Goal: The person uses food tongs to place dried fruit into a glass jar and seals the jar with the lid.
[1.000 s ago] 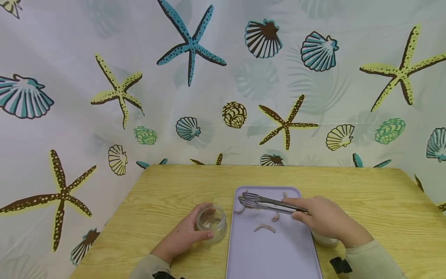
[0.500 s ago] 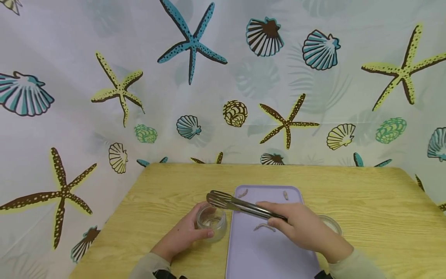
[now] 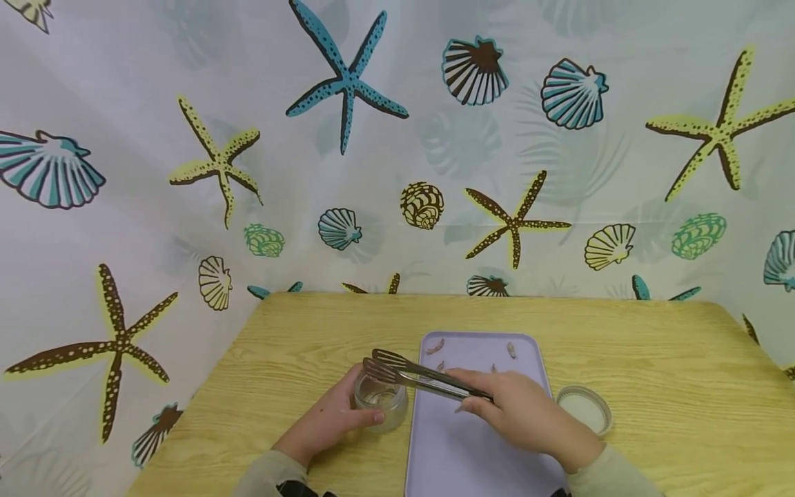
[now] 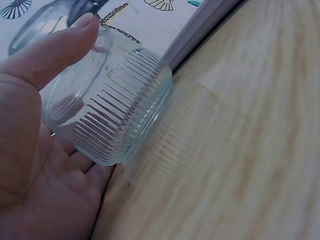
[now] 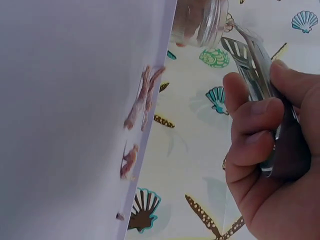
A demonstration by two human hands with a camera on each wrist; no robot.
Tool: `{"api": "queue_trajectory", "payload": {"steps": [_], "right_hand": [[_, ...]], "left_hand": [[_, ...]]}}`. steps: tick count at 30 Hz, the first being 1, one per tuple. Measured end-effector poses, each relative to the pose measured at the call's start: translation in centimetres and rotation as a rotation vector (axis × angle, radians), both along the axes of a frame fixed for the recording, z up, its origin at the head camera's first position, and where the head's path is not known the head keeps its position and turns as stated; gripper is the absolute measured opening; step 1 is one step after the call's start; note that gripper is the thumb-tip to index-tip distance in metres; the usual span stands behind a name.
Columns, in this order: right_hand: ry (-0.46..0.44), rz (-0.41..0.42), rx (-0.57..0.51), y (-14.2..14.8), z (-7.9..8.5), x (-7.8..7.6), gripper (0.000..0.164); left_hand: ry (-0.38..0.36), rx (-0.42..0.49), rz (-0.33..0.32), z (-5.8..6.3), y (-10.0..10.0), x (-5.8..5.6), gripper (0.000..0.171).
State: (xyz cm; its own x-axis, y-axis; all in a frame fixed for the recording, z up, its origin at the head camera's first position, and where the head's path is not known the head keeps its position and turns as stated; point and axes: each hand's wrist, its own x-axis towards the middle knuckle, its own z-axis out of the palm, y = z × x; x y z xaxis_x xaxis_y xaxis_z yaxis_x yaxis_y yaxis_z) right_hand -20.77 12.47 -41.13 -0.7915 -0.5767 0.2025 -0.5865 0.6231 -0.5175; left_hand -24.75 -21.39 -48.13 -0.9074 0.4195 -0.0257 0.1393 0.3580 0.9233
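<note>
My left hand (image 3: 338, 413) grips a clear glass jar (image 3: 386, 414) with ribbed sides, upright on the table left of the tray. In the left wrist view the thumb lies along one side of the glass jar (image 4: 115, 100), fingers behind it. My right hand (image 3: 518, 411) holds metal tongs (image 3: 428, 378) with slotted ends. Those ends are over the jar's mouth in the head view. In the right wrist view the tongs (image 5: 255, 65) have a small brownish bit near their tips, beside the jar's rim. Several thin, twisted brownish-pink strips (image 5: 137, 107) lie on the lilac tray (image 3: 478, 462).
Right of the tray lies a round whitish disc (image 3: 584, 409) with a clear rim, close to my right forearm. The wooden table (image 3: 323, 324) ends at a hanging sheet (image 3: 385, 159) printed with starfish and shells.
My right hand has carried the tongs leftward from above the tray to over the jar's mouth, uncovering the round disc at right. My left hand and the jar have stayed put.
</note>
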Motion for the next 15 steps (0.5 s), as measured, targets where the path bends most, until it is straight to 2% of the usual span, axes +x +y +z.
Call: {"api": "queue_trajectory", "payload": {"steps": [4, 11, 15], "right_hand": [[-0.01, -0.019, 0.032, 1.0, 0.1, -0.3, 0.049], [-0.004, -0.006, 0.019, 2.1, 0.7, -0.7, 0.051], [-0.015, -0.027, 0.028, 2.6, 0.9, -0.8, 0.051]], "left_hand": [[-0.018, 0.011, 0.0, -0.1, 0.0, 0.0, 0.089], [0.004, 0.029, -0.032, 0.1, -0.1, 0.2, 0.082], [0.018, 0.025, -0.048, 0.2, 0.0, 0.2, 0.081]]}}
